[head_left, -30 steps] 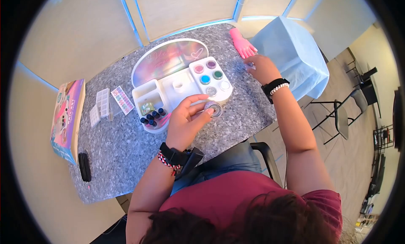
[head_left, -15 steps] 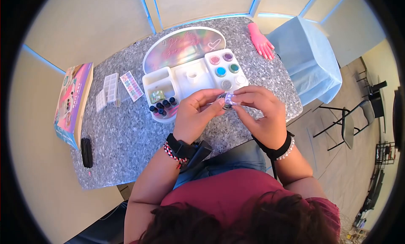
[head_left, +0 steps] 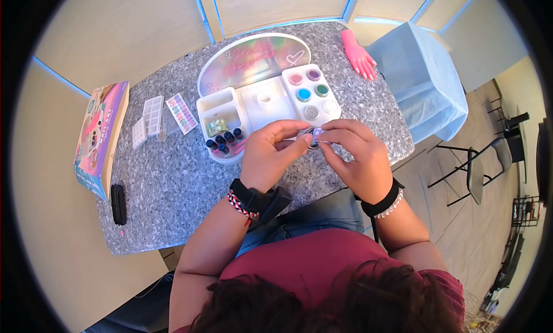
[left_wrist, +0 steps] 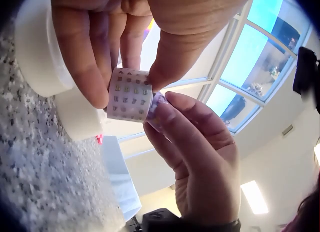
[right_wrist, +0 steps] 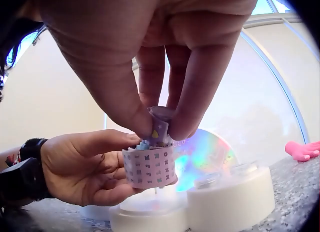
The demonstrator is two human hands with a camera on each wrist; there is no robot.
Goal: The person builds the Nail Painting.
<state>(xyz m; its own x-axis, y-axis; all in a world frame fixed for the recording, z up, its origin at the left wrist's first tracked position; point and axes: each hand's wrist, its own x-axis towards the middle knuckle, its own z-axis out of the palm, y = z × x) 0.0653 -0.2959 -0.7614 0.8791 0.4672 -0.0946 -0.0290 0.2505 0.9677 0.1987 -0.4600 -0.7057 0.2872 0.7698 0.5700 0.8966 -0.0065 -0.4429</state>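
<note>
My left hand (head_left: 268, 154) pinches a short roll of pale sticker sheet (left_wrist: 129, 94) printed with rows of small letters. Above the table's front edge, my right hand (head_left: 364, 160) grips a narrower purple printed roll (right_wrist: 160, 132) between thumb and fingers. In the right wrist view the purple roll stands at the top opening of the lettered one, its lower end hidden inside. Just behind both hands sits a white nail-art tray (head_left: 245, 99) with a shiny lid (head_left: 253, 62), glitter pots (head_left: 304, 95) and dark-capped polish bottles (head_left: 224, 140).
A pink model hand (head_left: 360, 59) lies at the table's back right, near a blue-draped object (head_left: 417, 82). Sticker sheets (head_left: 182, 113), clear cases (head_left: 152, 115), a black pouch (head_left: 118, 204) and the colourful box (head_left: 101, 137) are on the left. Folding chairs (head_left: 475, 169) stand beyond.
My right hand has come from beside the pink model hand to meet my left hand, bringing the purple roll to the lettered roll. In the last half second both hands barely moved.
</note>
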